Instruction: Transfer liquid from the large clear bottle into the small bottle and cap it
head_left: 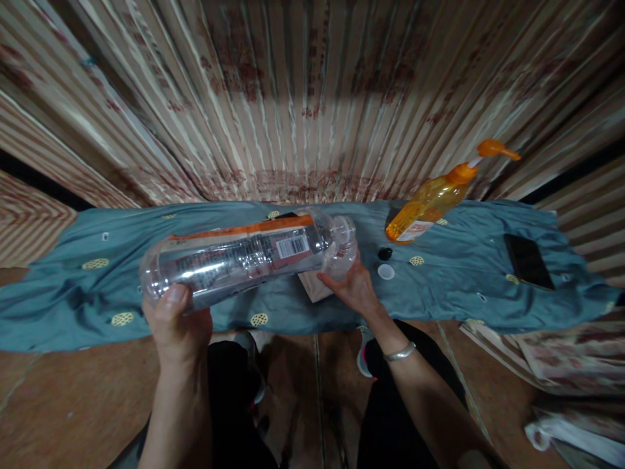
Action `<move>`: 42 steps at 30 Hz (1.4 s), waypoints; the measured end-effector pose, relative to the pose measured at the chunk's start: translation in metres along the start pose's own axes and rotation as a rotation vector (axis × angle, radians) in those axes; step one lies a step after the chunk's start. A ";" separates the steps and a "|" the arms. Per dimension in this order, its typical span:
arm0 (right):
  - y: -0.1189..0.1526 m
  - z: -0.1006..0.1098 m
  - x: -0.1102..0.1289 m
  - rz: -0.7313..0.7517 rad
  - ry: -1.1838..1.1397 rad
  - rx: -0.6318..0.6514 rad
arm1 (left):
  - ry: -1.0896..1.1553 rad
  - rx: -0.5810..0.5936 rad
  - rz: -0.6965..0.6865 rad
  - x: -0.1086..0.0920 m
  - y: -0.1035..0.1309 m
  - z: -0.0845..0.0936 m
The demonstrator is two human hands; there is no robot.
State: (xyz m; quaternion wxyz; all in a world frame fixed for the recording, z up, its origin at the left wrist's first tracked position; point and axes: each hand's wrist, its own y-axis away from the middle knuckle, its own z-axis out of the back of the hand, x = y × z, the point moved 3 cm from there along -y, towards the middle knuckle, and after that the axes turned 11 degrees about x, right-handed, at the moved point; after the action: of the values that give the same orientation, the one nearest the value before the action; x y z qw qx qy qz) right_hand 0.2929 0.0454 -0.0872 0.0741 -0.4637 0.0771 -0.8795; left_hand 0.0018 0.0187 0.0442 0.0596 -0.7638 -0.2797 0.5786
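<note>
A large clear plastic bottle (pixel 229 257) with an orange-edged label and a barcode is held tilted on its side, its neck to the right. My left hand (pixel 178 326) is closed around its base, thumb on top. My right hand (pixel 354 286) is closed around a small clear plastic container (pixel 342 254) at the bottle's mouth. From here I cannot tell whether the two touch or whether anything flows between them. Below them a flat pale object (pixel 315 288) lies on the cloth, partly hidden. A black cap (pixel 385 253) and a white round disc (pixel 385 271) lie right of my right hand.
An orange pump bottle (pixel 430 205) with yellow-orange contents stands at the back right. A dark phone (pixel 528 262) lies at the right on the blue-green patterned cloth (pixel 463 280). Pleated curtains (pixel 307 117) hang right behind the cloth. A white plastic bag (pixel 576 438) is at the lower right.
</note>
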 end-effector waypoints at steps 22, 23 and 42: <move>0.000 0.001 0.003 0.008 -0.046 0.017 | 0.003 0.034 -0.037 -0.003 0.000 -0.002; 0.000 0.001 0.003 0.003 -0.044 0.018 | 0.002 0.028 -0.034 -0.003 0.000 -0.002; 0.000 0.001 0.004 -0.029 -0.039 0.017 | -0.003 0.024 -0.034 -0.004 0.001 -0.004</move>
State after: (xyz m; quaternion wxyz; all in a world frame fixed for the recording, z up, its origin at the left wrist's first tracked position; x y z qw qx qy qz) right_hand 0.2918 0.0447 -0.0831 0.0671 -0.4813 0.0615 -0.8718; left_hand 0.0054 0.0171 0.0492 0.0780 -0.7573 -0.2856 0.5821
